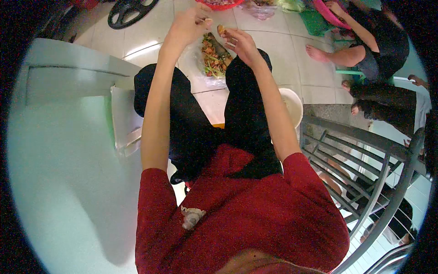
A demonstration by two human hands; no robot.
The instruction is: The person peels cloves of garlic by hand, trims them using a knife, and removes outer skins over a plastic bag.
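Observation:
Both my hands are raised over the tiled floor, beyond my knees. My left hand (188, 26) is closed, its fingertips pinching a small pale piece (208, 21) too small to name. Facing it, my right hand (242, 44) grips a small brown-and-yellow piece (221, 30) between thumb and fingers; its kind is unclear. The two pieces are close but apart. Below and between the hands lies a heap of food scraps (213, 57), orange, green and brown, on a clear plastic bag (215, 82).
A red basket (220, 5) and a black spoked ring (129, 13) are on the floor ahead. A white bucket (297, 109) stands by my right leg. At right are a metal railing (360, 141) and another person's leg (344, 58), near a pink basket (325, 10).

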